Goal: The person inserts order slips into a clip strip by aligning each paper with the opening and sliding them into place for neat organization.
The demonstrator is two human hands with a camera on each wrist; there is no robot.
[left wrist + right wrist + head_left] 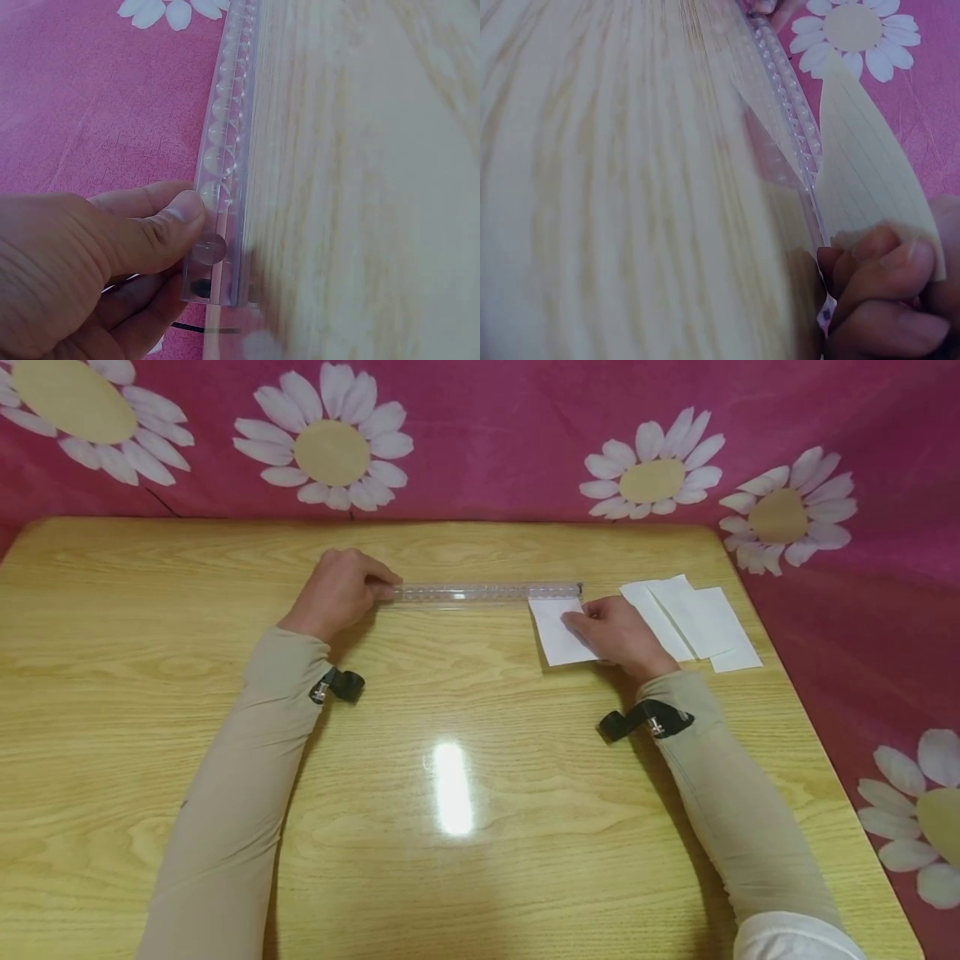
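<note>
A long, narrow clear plastic case (465, 592) with a row of round see-through beads or bulges lies crosswise near the back of the table. My left hand (341, 589) pinches its left end. In the left wrist view the thumb of my left hand (97, 255) presses on the case (225, 161), close to a darker round spot at its end. My right hand (618, 631) pinches a small white sheet of paper (557, 639), whose top edge meets the right end of the case. Faint lines show on this paper (862, 165) in the right wrist view, where curled fingers hold its lower edge.
Several overlapping white paper pieces (701, 620) lie right of my right hand. The wood-grain table (480, 727) has a bright light reflection in front of the case. A pink cloth with daisies (487, 435) hangs behind the table and along its right side.
</note>
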